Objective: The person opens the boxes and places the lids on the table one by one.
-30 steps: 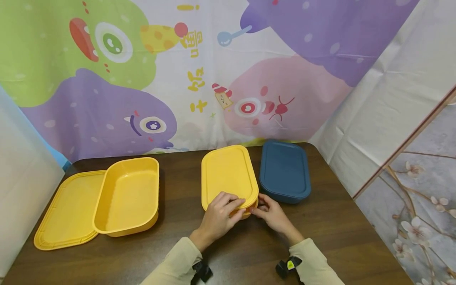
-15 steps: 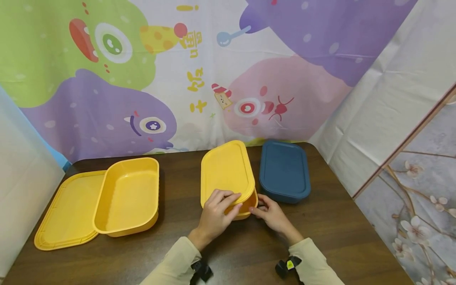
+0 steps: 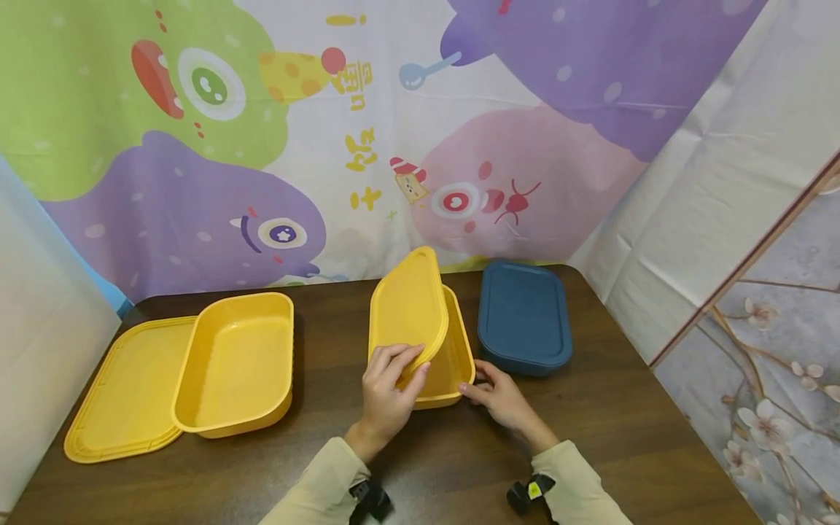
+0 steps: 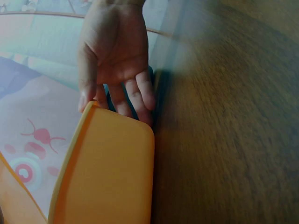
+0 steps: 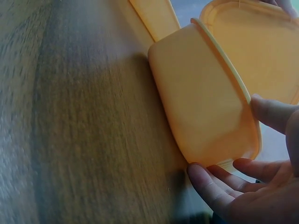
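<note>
In the head view my left hand (image 3: pixel 383 397) pinches the near edge of a yellow lid (image 3: pixel 405 310), thumb below and fingers on top. The lid is tilted, its right side raised off a yellow food box (image 3: pixel 461 343), whose inside shows on the right. My right hand (image 3: pixel 502 399) holds the box's near right corner. In the right wrist view its thumb (image 5: pixel 270 112) lies on the rim and the fingers curl against the outer wall of the box (image 5: pixel 201 98). The lid's underside (image 5: pixel 257 51) shows behind.
On the left an uncovered yellow box (image 3: pixel 239 364) overlaps a second yellow lid (image 3: pixel 125 394) lying on the dark wooden table (image 3: pixel 328 467). A lidded dark blue box (image 3: pixel 525 313) stands close to the right of my right hand. A cartoon-printed cloth (image 3: pixel 367 240) hangs behind the table.
My left hand has lifted the lid's right side and moved slightly left, so the box has come open. My right hand has stayed at the box's corner.
</note>
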{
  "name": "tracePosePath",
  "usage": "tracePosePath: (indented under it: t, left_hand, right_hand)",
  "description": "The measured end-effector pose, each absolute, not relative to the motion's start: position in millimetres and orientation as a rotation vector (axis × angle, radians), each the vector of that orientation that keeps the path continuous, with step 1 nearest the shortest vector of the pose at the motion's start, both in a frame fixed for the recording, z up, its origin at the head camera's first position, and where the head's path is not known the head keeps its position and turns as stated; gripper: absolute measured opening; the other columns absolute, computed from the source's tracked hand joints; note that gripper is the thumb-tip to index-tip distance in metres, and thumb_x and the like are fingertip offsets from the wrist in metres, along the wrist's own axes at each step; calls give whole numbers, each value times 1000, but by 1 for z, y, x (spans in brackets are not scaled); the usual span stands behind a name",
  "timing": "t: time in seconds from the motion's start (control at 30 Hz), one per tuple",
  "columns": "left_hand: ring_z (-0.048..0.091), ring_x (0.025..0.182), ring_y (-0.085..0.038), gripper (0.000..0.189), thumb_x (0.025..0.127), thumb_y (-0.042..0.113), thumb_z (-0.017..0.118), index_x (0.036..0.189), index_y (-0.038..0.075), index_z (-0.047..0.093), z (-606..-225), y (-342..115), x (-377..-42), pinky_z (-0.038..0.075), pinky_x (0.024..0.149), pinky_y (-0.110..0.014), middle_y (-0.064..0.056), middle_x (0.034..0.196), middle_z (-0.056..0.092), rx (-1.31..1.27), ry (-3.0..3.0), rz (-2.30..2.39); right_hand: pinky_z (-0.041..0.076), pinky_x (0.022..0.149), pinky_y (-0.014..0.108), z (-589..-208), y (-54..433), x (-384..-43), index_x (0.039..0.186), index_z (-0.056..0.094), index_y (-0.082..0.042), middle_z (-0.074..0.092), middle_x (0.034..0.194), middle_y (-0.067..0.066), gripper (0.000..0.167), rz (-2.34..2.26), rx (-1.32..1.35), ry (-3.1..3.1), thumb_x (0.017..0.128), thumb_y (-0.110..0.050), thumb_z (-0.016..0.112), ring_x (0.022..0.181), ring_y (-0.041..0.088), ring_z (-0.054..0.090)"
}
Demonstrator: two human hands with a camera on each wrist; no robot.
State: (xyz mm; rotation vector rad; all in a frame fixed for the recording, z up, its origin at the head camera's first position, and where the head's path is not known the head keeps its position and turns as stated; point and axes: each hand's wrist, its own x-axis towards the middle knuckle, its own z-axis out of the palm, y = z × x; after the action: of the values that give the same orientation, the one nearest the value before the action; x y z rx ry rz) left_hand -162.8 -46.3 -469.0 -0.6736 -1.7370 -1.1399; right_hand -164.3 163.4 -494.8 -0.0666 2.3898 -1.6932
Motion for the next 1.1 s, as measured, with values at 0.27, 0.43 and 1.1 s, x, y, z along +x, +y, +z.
tracePosePath:
  t: [0.27, 0.43, 1.1]
  left_hand:
    - [57, 83, -26, 25, 94, 22, 65, 101, 0, 73, -465, -47, -163, 47, 73, -28, -13, 92, 66, -624, -1668, -1219]
    - [57, 83, -27, 21, 92, 17, 66, 102, -2, 71, -465, -49, -162, 48, 76, -28, -15, 93, 67, -609, -1656, -1233]
    - [54, 81, -27, 22, 89, 5, 64, 104, -10, 66, -465, -63, -167, 47, 75, -21, -24, 95, 62, -507, -1556, -1297]
  right_hand:
    - [57, 81, 37, -493, 164, -164, 142, 40, 7, 57, 129, 28, 62, -1705, -79, 2355, 92, -18, 67, 96, 22, 68]
    - [57, 83, 41, -493, 165, -163, 143, 37, 9, 55, 130, 30, 63, -1710, -104, 2338, 94, -18, 65, 98, 26, 67]
    - [57, 82, 38, -491, 165, -163, 142, 39, 8, 57, 128, 27, 62, -1711, -67, 2343, 93, -18, 66, 96, 23, 68]
